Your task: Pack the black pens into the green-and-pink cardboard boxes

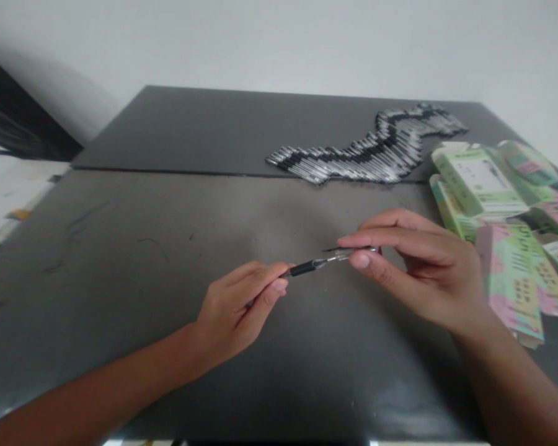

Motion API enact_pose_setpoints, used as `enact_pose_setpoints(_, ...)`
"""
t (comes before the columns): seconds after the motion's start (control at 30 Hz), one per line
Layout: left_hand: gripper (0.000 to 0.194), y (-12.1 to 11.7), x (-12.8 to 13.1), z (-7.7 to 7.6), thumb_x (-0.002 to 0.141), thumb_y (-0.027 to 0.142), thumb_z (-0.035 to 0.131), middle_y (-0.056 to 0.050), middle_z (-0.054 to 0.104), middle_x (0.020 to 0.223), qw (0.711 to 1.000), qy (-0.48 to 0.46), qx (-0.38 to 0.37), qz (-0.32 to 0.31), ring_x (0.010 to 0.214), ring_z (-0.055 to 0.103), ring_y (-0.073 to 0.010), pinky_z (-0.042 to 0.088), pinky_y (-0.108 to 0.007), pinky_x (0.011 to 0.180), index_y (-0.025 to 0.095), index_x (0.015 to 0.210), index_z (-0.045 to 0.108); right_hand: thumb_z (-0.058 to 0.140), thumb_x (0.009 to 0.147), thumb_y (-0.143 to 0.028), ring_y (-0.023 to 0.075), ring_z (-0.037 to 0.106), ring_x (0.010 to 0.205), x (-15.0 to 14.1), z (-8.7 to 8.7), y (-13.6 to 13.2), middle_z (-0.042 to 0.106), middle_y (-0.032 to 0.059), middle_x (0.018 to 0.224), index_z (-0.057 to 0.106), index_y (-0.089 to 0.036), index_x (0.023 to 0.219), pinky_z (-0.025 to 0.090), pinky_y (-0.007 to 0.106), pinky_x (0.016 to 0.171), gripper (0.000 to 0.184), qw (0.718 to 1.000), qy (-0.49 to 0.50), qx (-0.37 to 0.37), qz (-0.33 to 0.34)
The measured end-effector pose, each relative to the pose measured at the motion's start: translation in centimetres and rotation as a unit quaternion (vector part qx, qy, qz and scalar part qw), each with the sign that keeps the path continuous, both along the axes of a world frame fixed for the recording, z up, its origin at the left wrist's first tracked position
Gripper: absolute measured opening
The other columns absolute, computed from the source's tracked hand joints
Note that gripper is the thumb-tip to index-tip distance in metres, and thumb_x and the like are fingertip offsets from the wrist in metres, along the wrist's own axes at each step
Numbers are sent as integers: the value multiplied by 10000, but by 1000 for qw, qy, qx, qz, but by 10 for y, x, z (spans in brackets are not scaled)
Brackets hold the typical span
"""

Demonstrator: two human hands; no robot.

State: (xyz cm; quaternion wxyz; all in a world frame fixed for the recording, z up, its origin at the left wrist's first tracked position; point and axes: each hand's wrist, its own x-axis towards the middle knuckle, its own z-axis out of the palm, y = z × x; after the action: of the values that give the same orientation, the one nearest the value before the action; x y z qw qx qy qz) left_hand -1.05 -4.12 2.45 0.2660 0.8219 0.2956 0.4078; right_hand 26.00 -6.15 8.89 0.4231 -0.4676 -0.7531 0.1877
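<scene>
My left hand [242, 303] is closed around the barrel of a pen [303, 268], whose black grip and pointed tip stick out to the right. In my right hand [418, 266] a clear pen cap [343, 254] with a dark clip is pinched between thumb and fingers. The pen's tip meets the open end of the cap; whether it is inside cannot be made out. Both hands are above the middle of the dark table [177, 384]. The rear of the pen is hidden in my left hand.
Toward the back right lies a long, wavy row of many pens [363, 158] side by side. Green and pink cardboard boxes [511, 272] are heaped at the right, close to my right hand. A seam crosses the table. A black object [18, 118] stands at the far left.
</scene>
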Motion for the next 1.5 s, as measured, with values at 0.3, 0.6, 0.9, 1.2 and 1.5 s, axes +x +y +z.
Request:
enact_pose_setpoints(0.3,214,0,-1,2,1035,121,628,-11,779,895,1000,19,-2,1,764,726,-100,550,-181,734,159,1220,728,812,926,-251,141,697,765,-1,2,0,769,37,949,855,-284,1096,544,264,605,178,1000,-21,-9,3)
enact_pose_setpoints(0.6,197,0,1,0,1034,145,647,-4,777,911,999,39,-6,6,770,728,-99,561,-175,742,177,1202,745,818,922,-247,123,700,728,-3,2,0,783,30,949,856,-281,1096,570,241,601,182,998,-51,-16,23)
enact_pose_setpoints(0.9,236,1,2,1,1014,123,682,-15,801,963,998,50,-8,20,809,745,-102,578,-164,796,186,1227,763,878,877,-271,129,706,695,1,-3,1,822,19,934,854,-287,1097,568,248,593,222,998,-48,-35,22)
enact_pose_setpoints(1.2,259,2,1,-3,1072,190,614,-25,839,1054,996,90,0,14,870,784,-125,600,-188,842,225,1291,748,845,910,-251,220,756,803,3,-5,0,844,26,994,836,-357,1191,587,369,660,301,993,-115,-3,24)
enact_pose_setpoints(1.5,264,2,0,-4,1088,215,575,-28,824,1030,995,95,4,2,902,788,-148,614,-219,866,247,1281,752,837,909,-207,232,746,836,3,-5,-5,830,8,1051,820,-402,1220,584,399,702,367,990,-140,-20,19)
